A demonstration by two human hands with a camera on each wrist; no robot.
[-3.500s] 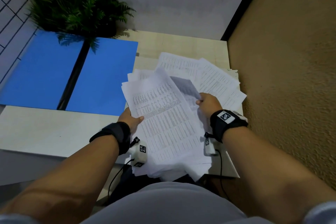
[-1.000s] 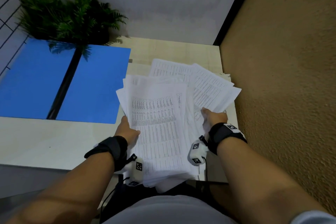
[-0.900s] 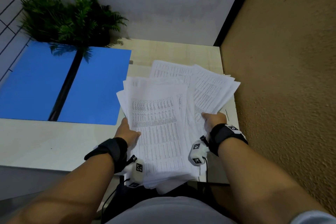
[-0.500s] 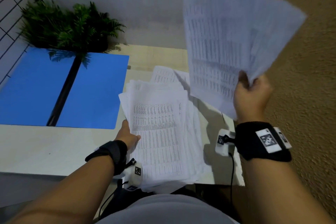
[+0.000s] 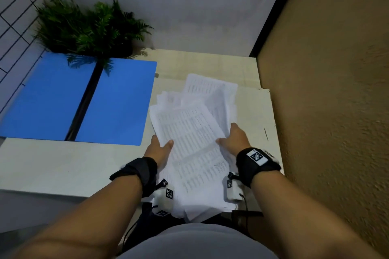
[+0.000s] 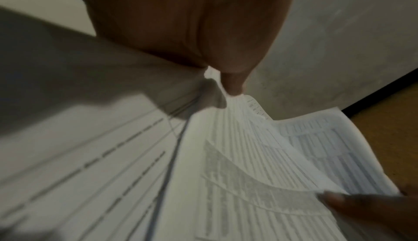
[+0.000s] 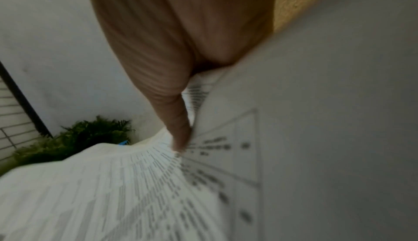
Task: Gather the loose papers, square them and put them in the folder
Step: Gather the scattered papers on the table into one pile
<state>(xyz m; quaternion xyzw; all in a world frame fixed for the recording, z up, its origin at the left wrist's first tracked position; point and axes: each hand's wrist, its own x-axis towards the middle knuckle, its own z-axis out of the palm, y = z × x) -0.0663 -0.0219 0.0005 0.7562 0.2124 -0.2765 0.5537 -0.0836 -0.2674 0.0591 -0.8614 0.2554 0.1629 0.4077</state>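
From the head camera I see the stack of printed papers (image 5: pixel 193 143) lying unevenly on the pale desk (image 5: pixel 52 166), its near end hanging over the desk's front edge, just to the right of the open blue folder (image 5: pixel 117 101), which lies flat with a dark spine down its middle. My left hand (image 5: pixel 159 149) holds the stack's left edge, thumb on the top sheet and fingers hidden beneath; my right hand (image 5: pixel 233 139) holds the right edge the same way, thumb on top. A potted fern (image 5: pixel 90 29) stands at the folder's far edge. In the left wrist view my palm (image 6: pixel 187 21) fills the top, the thumb pressing down on fanned sheets, with a right fingertip (image 6: pixel 334 198) on a sheet's far edge. The right wrist view is blurred: my thumb (image 7: pixel 178 128) pinches the papers (image 7: pixel 113 191), the other fingers out of sight.
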